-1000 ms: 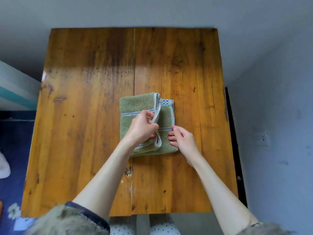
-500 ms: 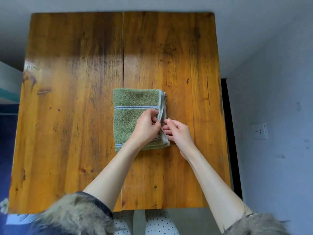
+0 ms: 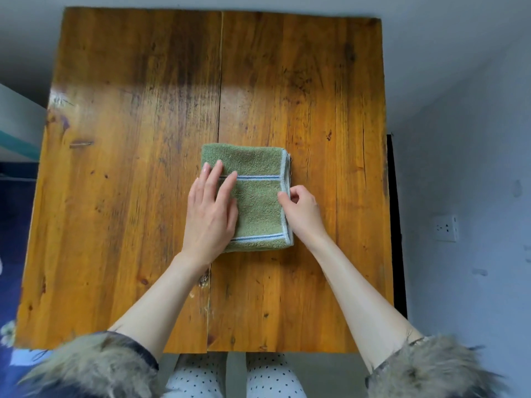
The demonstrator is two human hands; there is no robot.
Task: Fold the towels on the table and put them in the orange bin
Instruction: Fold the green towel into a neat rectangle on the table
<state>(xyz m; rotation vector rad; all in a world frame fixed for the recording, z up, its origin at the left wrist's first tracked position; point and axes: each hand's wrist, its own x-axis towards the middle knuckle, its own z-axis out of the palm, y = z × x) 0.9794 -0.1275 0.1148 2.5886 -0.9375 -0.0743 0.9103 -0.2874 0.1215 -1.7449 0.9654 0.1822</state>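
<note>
Left hand [image 3: 211,214] flat, pressing folded green striped terry towel [image 3: 255,196] mid-frame; right hand [image 3: 301,209] pinches white hem. Risk: layers slipping, fold springing open on lift.

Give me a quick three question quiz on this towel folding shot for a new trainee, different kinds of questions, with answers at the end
1. True or false: the left hand lies flat, fingers straight, on the green towel.
2. Multiple choice: where is the right hand? A) at the towel's right edge, fingers curled on the hem; B) flat on the towel's middle; C) off the wooden table.
3. Fill in: the orange bin is ___ in this view.

Key: 1 true; 2 A; 3 not visible.
</note>
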